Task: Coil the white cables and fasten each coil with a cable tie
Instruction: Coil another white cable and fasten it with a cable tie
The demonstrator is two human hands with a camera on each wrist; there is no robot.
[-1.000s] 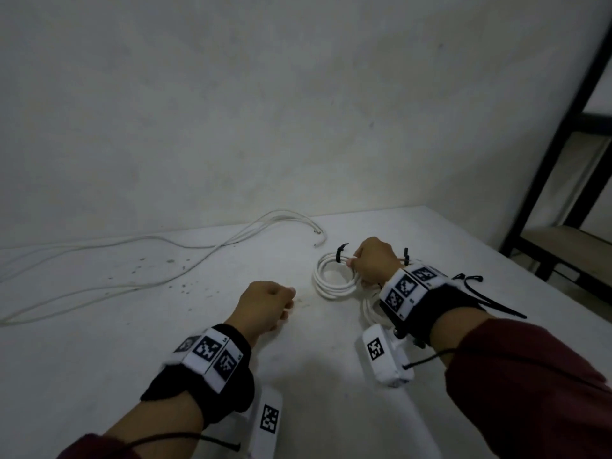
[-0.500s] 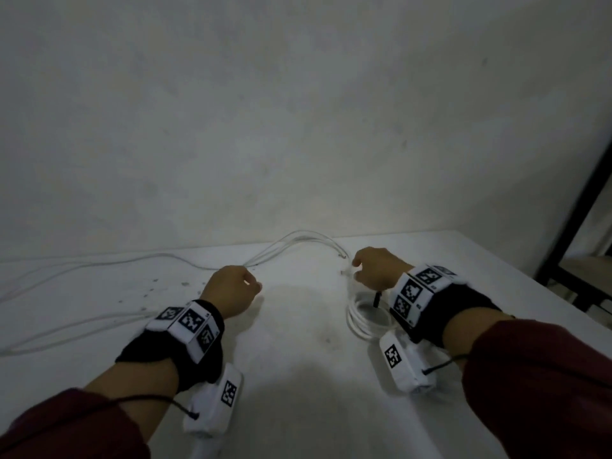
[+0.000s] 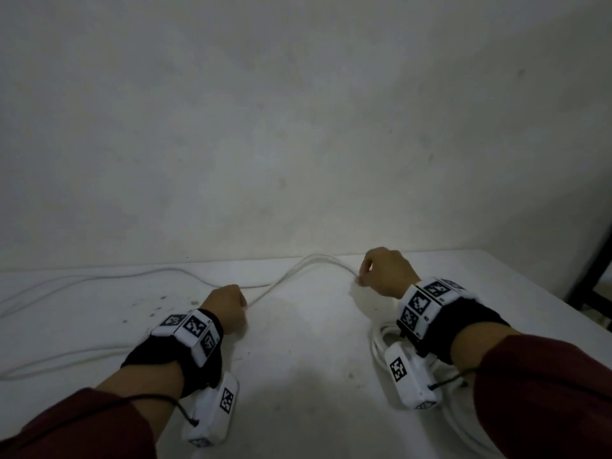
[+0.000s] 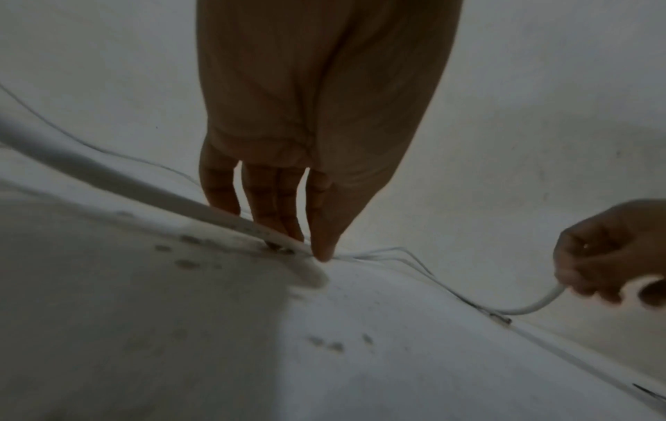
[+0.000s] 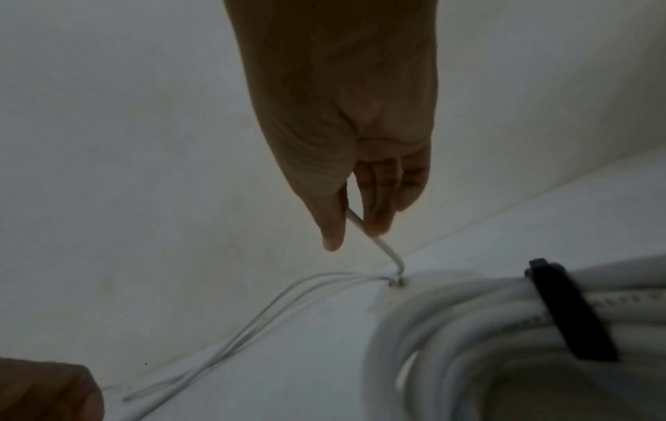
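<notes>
Several loose white cables point(image 3: 298, 270) run over the white table point(image 3: 298, 376) from the far left to the middle. My right hand point(image 3: 361, 279) pinches the end of one cable point(image 5: 382, 247) between thumb and fingers, just above the table. My left hand point(image 3: 243, 306), fingers curled, pinches the same cable run point(image 4: 252, 225) further left, down at the tabletop. A finished white coil point(image 5: 468, 327) bound by a black cable tie point(image 5: 569, 310) lies under my right wrist, partly hidden in the head view point(image 3: 381, 339).
A pale wall stands right behind the table. Dark specks point(image 3: 155, 306) mark the tabletop on the left. A black frame point(image 3: 592, 270) stands past the table's right edge. More cable loops point(image 3: 66, 359) lie at the left.
My right hand has left the tied coil, moved forward and taken hold of a loose cable end. My left hand has moved forward onto the same cable. The view has tilted up.
</notes>
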